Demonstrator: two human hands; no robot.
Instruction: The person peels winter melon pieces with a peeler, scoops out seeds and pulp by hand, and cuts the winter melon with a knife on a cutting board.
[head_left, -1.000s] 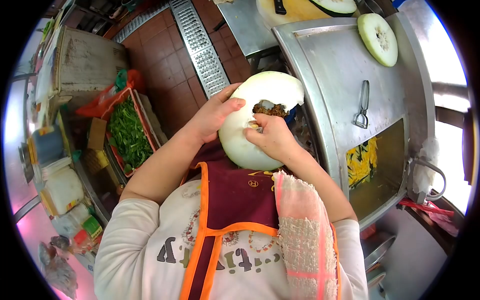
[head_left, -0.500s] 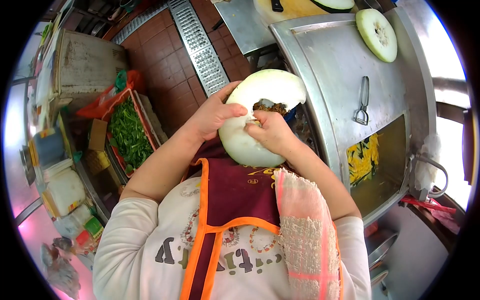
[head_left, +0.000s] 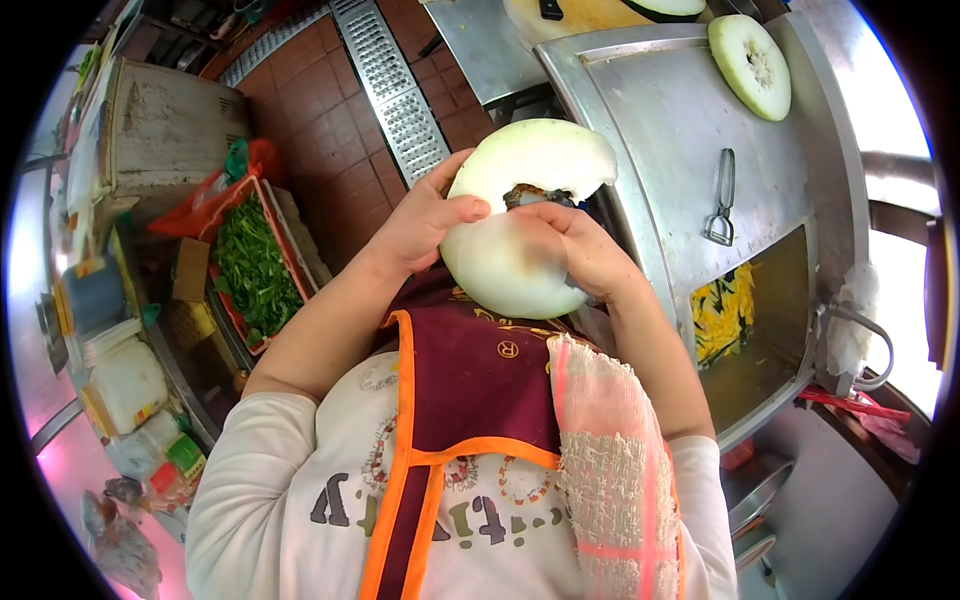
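Note:
A thick, pale green-white round of winter melon [head_left: 535,150] is in front of my apron, its middle hollowed with a ragged inner edge. My left hand [head_left: 425,222] grips its left side, thumb on the pale face and fingers around the outer rim. My right hand [head_left: 580,245] lies across the melon's face, fingers curled at the edge of the hollow; its fingertips are partly hidden and blurred. Through the hollow, dark brown matter shows below. To the right, a peeler [head_left: 722,200] lies on the steel counter [head_left: 640,110].
Another melon round [head_left: 750,68] sits at the counter's far end. Yellow and dark green strips [head_left: 722,315] lie in the sink at right. A red crate [head_left: 292,235] of leafy greens [head_left: 255,265] stands at left. A floor drain grate [head_left: 400,90] runs ahead.
My right hand has moved to the right across the melon, from the inner edge of the ring. The melon has tilted slightly; my left hand keeps its hold.

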